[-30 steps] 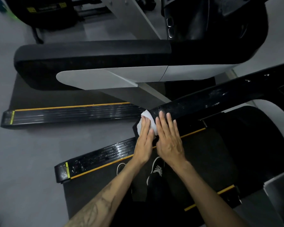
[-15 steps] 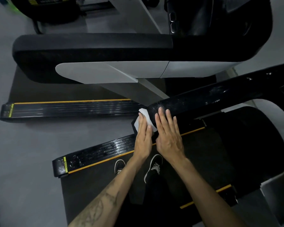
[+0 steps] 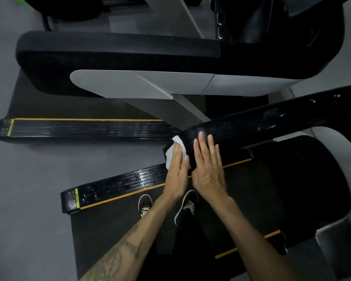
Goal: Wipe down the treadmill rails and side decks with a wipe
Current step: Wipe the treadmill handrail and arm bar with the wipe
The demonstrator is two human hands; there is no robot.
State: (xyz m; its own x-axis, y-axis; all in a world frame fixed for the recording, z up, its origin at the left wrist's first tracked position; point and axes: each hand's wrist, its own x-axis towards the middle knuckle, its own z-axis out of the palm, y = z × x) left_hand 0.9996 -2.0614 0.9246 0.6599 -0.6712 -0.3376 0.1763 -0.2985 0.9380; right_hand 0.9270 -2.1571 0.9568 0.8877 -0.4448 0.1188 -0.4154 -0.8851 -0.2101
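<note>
You're at the rear end of the left handrail (image 3: 251, 126), standing on the belt (image 3: 241, 189). Left hand (image 3: 177, 169) is flat, fingers straight, pressing the white wipe (image 3: 175, 148) against the rounded end cap of the rail; it isn't clutching the wipe, just pinning it under the palm and fingers. Right hand (image 3: 208, 165) lies flat beside it on the same rail, fingers straight, holding nothing, and the two hands nearly touch. The rail top further toward the console shows pale smears and specks, so I'd judge most of that length is not yet done. The left side deck (image 3: 118, 183) below also carries droplets or spots near its yellow-tagged end. For this stroke: keep the palm load even, wrap the wipe round the cap's curve rather than only its top face, then drag along the rail in one direction with overlapping passes. Use your right hand as a brace, not on the part you're about to clean, or you'll reprint it. The wipe looks small against the rail's width, so refold to a fresh face before the deck. Watch your footing on the belt while leaning.
</note>
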